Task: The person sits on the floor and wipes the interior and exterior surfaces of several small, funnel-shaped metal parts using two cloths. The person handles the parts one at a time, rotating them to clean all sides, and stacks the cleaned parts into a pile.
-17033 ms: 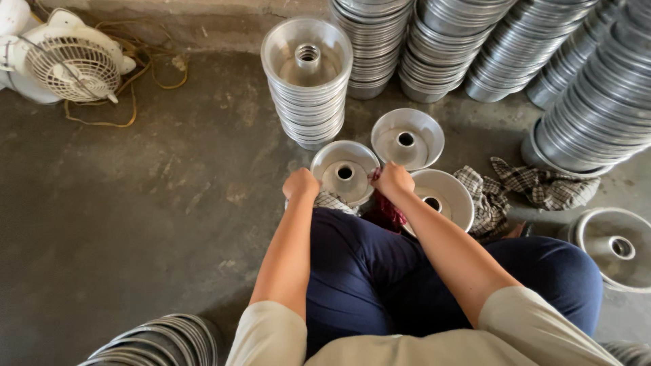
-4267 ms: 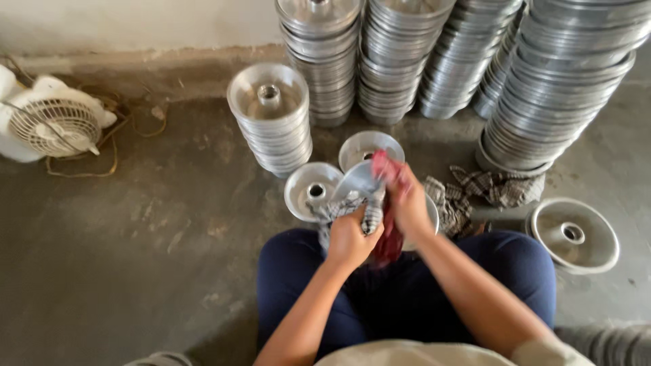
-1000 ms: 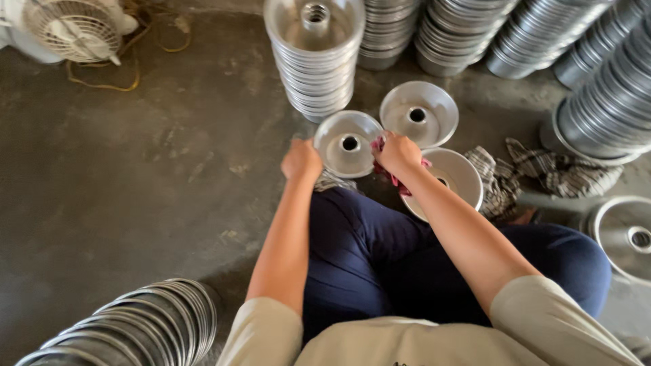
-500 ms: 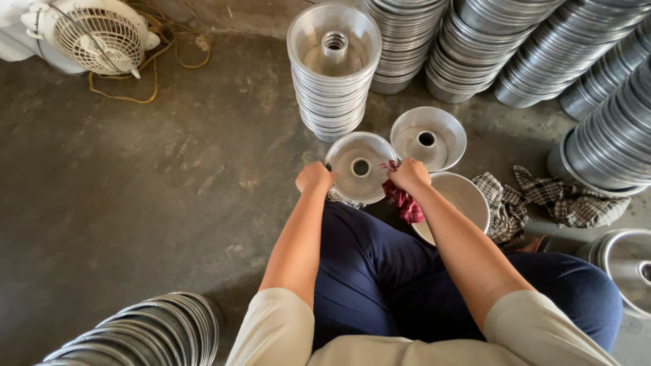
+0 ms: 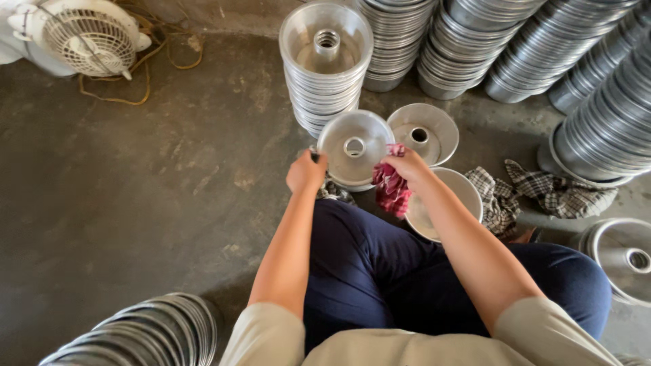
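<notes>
The aluminium ring-cake pan (image 5: 355, 148) is sitting tilted just above the person's knees, its open face and central tube turned up toward the camera. The left hand (image 5: 306, 172) is gripping its left rim, fingers curled shut around the edge. The right hand (image 5: 405, 167) is pressing a red checked cloth (image 5: 390, 188) against the pan's right rim, fingers bunched tight on the fabric, most of which is hanging down below the rim.

By the look of it, the wiping of this pan is under way, with the cloth working at the rim rather than inside the bowl. A sensible next move is calling for the left hand to be turning the pan while the cloth is travelling around the rim and into the tube, with a firm hold so that the thin metal is not slipping.

Just behind the held pan, a second loose pan (image 5: 423, 133) is lying face up on the floor, and a third pan (image 5: 458, 196) is resting partly under the right forearm. A tall stack of like pans (image 5: 325, 64) is standing just beyond, with further leaning rows of stacked pans (image 5: 597, 108) filling the top and right. A grey checked rag (image 5: 542, 193) is lying crumpled to the right, a white fan (image 5: 85, 37) is standing at the top left with its yellowish cord (image 5: 135, 85) trailing, and the concrete floor (image 5: 135, 190) is looking stained and dusty.
</notes>
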